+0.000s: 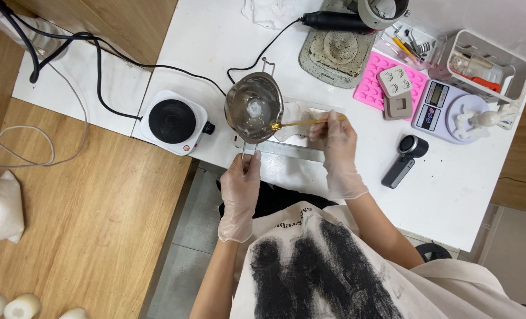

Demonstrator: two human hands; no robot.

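A small steel melting pot point(253, 107) with pale melted stuff inside is held above the white table point(452, 189). My left hand point(240, 189), in a clear glove, grips the pot's thin wire handle near the table's front edge. My right hand point(334, 145), also gloved, holds a gold spoon point(298, 124) by its stem. The spoon's bowl rests at the pot's right rim. Under the pot lie a whitish mould and a metal ruler point(289, 152).
A white electric hotplate point(173, 121) with a black cord sits left of the pot. A pink silicone mould point(372, 88), a digital scale point(446, 109), a black hand-held device point(404, 159), a grey mat point(334, 56) and a white bin point(490, 65) lie to the right.
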